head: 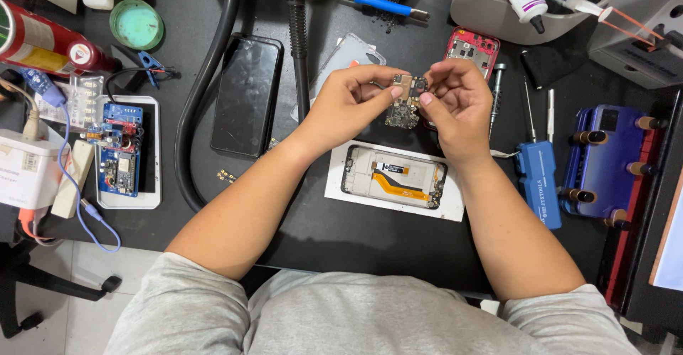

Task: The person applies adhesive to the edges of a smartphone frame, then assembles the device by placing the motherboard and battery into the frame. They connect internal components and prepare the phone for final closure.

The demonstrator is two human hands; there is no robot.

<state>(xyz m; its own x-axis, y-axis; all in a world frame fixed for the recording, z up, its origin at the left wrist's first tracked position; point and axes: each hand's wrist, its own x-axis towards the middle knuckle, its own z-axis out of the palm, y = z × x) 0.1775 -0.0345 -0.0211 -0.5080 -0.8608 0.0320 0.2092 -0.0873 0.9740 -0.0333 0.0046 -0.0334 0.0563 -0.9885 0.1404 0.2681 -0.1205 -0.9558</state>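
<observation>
Both hands, the left hand (348, 102) and the right hand (455, 102), pinch with curled fingers one small circuit board (403, 102) above the opened phone frame (393, 177) on the bench (313, 213).

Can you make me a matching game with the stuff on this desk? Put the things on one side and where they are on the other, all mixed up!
Things:
1. small circuit board
2. opened phone frame
3. black phone screen
4. green round lid

Places:
A. flat on the white sheet, below the hands
B. far left, near the red can
C. pinched between the left hand and right hand
D. beside the black hose, left of the hands

Pairs: 1-C, 2-A, 3-D, 4-B
</observation>
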